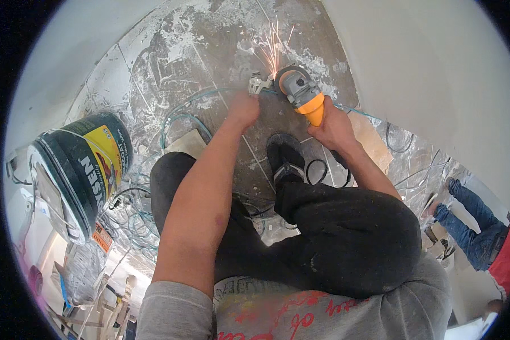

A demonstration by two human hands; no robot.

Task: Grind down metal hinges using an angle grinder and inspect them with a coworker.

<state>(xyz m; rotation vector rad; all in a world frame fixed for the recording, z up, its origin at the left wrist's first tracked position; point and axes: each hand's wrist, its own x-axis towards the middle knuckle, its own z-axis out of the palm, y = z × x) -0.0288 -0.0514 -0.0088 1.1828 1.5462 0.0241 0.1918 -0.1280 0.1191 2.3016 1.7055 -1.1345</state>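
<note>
Near the left edge of the floor [201, 65], whose grey-brown tiles were crusted with chalky white smears, stood a dark green plastic bucket [88, 175], round and smooth, with a yellow label and a pale board [50, 198] leaning at its mouth. Below it lay an orange card [102, 237] and, farther toward the lower left corner, a jumble of rough wood strips [118, 311]. A thin teal hose [169, 120] looped across the floor, and a flat beige slab [188, 143] lay beside the bare left forearm, which hid part of the tiles. The left hand [245, 109] was clenched around the lower end of a small, knobbly silver-grey metal piece [258, 84], the piece held near the middle of the floor's far part. Just right of it, orange sparks [273, 51] sprayed away in fine streaks at the rim of a round, dark disc on a grinder [301, 93] with a grey metal head and a yellow plastic body. A black shoe [286, 156] stood close below. The right hand [333, 126] gripped the grinder's body, a tan slab [373, 141] lying just beyond that wrist. A smooth, pale wall [419, 73] bounded the floor's right edge, and another person [476, 226] in blue jeans and red top was near the lower right.
</note>
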